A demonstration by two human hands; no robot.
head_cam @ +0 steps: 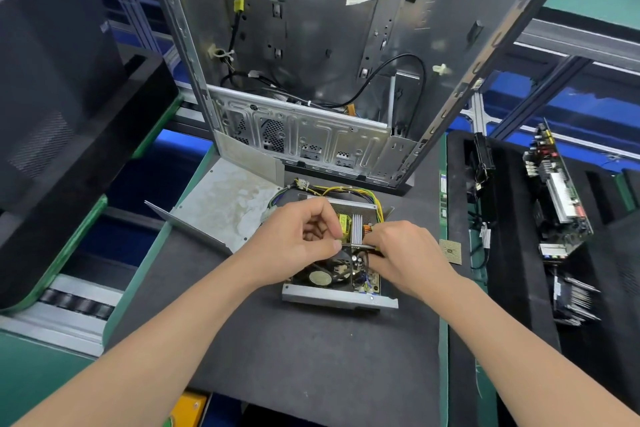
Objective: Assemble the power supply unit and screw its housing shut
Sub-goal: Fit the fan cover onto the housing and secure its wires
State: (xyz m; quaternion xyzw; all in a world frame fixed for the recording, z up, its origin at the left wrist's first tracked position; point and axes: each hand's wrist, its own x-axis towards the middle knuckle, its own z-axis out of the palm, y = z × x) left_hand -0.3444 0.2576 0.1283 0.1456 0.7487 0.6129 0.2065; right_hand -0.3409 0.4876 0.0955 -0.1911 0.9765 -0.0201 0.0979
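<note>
Steel cover (225, 204) lies off, just left of the PSU (339, 298), whose board is bare; closing and screwing look still to come. Above the PSU both hands meet: the left hand (294, 243) pinches a thin metal strip (356, 245), and the right hand (405, 253) curls round its other end.

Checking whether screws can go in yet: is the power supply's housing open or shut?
Open. The power supply shows its fan and heatsink from above, and its metal cover lies apart to its left.
</note>
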